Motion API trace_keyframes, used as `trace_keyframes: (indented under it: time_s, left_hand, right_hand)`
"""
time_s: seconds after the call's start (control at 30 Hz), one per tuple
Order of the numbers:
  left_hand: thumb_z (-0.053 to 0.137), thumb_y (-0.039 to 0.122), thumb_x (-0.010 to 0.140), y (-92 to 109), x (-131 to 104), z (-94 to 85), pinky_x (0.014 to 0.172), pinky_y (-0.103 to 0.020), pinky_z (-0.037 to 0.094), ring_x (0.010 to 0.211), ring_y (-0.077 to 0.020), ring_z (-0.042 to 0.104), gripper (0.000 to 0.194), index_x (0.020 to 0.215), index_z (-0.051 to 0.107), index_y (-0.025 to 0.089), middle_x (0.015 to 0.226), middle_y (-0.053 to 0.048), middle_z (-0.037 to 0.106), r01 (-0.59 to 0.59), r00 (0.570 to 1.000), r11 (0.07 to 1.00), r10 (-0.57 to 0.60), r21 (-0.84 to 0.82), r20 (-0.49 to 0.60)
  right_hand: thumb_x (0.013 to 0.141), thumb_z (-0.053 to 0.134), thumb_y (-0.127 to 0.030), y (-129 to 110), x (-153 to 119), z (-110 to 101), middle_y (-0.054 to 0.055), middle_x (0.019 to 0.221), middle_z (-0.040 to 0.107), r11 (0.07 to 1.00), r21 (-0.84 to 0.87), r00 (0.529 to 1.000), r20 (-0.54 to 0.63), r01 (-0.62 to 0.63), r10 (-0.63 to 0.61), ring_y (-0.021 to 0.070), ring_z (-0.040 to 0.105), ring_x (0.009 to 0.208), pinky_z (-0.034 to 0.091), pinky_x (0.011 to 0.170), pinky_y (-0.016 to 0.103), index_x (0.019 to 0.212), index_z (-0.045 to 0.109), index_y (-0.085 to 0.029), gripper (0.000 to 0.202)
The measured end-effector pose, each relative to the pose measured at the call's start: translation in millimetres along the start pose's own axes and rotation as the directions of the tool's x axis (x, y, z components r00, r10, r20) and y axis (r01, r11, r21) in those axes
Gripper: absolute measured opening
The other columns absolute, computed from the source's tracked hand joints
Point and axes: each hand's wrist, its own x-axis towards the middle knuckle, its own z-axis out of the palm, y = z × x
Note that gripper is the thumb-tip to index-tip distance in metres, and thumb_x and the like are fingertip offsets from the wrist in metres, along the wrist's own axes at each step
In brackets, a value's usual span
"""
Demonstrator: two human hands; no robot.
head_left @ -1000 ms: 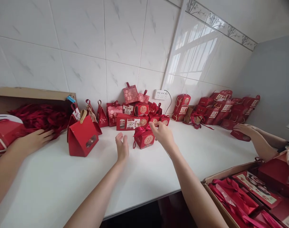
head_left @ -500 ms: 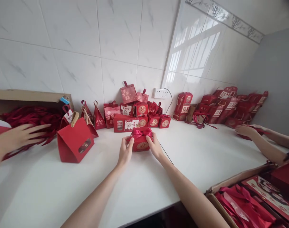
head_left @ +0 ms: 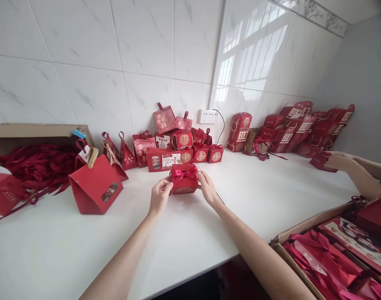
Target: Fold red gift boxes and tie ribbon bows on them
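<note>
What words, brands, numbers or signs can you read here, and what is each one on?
"大喜的日子": the triangular bag.
"囍": the white label right of the power outlet.
"囍": the round gold emblem on a stacked box.
The bow-topped box's gold print is cut off; other print is too small or blurred.

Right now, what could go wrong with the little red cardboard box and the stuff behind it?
The pink-red ribbon bow on the little box might get squashed or tugged loose, because the left hand and right hand are so close. The tilted red paper box with a dark loop, perched on the pile of red boxes behind, could tumble if bumped.
</note>
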Motion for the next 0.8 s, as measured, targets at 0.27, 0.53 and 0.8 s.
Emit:
trace_keyframes:
  time_s: [0.27, 0.53, 0.8]
  left_hand:
    - [0.063, 0.035, 0.057, -2, 1, -3.2, 0.078, -0.035, 0.046, 0.104, -0.0288, 0.058, 0.023, 0.06, 0.047, 0.019, 0.111, -0.01, 0.063, 0.012, 0.998, 1.0, -0.011, -0.018, 0.06]
    - [0.066, 0.026, 0.055, -3, 6, -8.1, 0.099, -0.044, 0.041, 0.134, -0.0324, 0.033, 0.084, 0.132, 0.035, 0.029, 0.146, -0.008, 0.033, 0.027, 0.969, 0.998, -0.011, -0.061, 0.248]
    - [0.065, 0.04, 0.066, -2, 10, -15.4, 0.103, -0.043, 0.039, 0.132, -0.0295, 0.037, 0.076, 0.135, 0.035, 0.03, 0.144, -0.007, 0.037, 0.052, 0.97, 0.983, -0.008, -0.175, 0.245]
  right_hand:
    - [0.067, 0.065, -0.057, -1, 7, -7, 0.01, 0.124, 0.05, 0.992, 0.123, 0.995, 0.096, -0.022, 0.01, 0.0248, 0.056, 0.101, 0.05, 0.078, 0.036, 0.058, 0.044, -0.018, 0.045]
    - [0.067, 0.065, -0.066, 0, 7, -10, 0.011, 0.132, 0.046, 0.994, 0.107, 0.979, 0.203, -0.015, -0.007, 0.0264, 0.053, 0.109, 0.046, 0.086, 0.038, 0.064, 0.049, -0.018, 0.051]
    - [0.072, 0.063, -0.063, -4, 0, -7, 0.01, 0.127, 0.05, 0.998, 0.061, 0.955, 0.291, 0.03, -0.047, 0.024, 0.055, 0.108, 0.046, 0.089, 0.038, 0.068, 0.048, -0.019, 0.047]
